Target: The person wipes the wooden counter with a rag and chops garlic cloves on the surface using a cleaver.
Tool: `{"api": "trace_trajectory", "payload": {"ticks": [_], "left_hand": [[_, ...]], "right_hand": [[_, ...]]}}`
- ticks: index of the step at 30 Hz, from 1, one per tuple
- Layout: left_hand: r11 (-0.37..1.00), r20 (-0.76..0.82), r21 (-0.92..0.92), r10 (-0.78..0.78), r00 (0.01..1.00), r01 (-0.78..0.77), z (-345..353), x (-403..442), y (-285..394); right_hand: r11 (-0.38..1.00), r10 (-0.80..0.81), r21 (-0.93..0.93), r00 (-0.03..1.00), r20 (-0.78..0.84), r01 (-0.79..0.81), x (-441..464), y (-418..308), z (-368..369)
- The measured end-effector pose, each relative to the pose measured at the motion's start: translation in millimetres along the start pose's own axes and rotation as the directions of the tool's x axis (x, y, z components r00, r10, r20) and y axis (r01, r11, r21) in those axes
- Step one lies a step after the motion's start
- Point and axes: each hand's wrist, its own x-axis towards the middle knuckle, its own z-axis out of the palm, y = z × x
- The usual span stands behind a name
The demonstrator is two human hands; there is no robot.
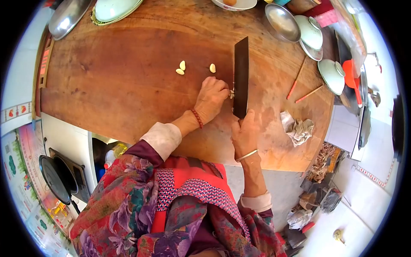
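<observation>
My right hand [245, 133] is wrapped round the handle of a cleaver [241, 77], whose dark, broad blade points away from me over the wooden table. Just left of the blade, my left hand [210, 97] has its fingers curled together on a garlic clove [231, 93]. Cut bits of it show between the fingertips and the blade; the rest is hidden by the fingers. Beyond that hand lies a single peeled garlic clove [212, 68]. Two more cloves [181, 67] lie close together further left.
A crumpled cloth [297, 128] and a pair of red-ended chopsticks [296, 81] lie to the right. Metal and pale green bowls [331, 76] line the far right edge. At the far left are a metal bowl [68, 17] and a green dish [113, 10].
</observation>
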Motion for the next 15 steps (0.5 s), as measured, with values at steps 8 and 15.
{"api": "trace_trajectory", "payload": {"ticks": [8, 15], "left_hand": [[0.991, -0.016, -0.123, -0.063, 0.998, 0.060, -11.6, -1.3, 1.1], [0.982, -0.022, -0.163, -0.102, 0.995, 0.097, -14.5, -2.1, -0.4]], "right_hand": [[0.972, 0.167, 0.134, 0.968, 0.187, -0.194, 5.0, -34.7, -36.9], [0.999, 0.035, -0.007, 0.999, -0.008, -0.035, 2.4, -8.6, 0.8]]}}
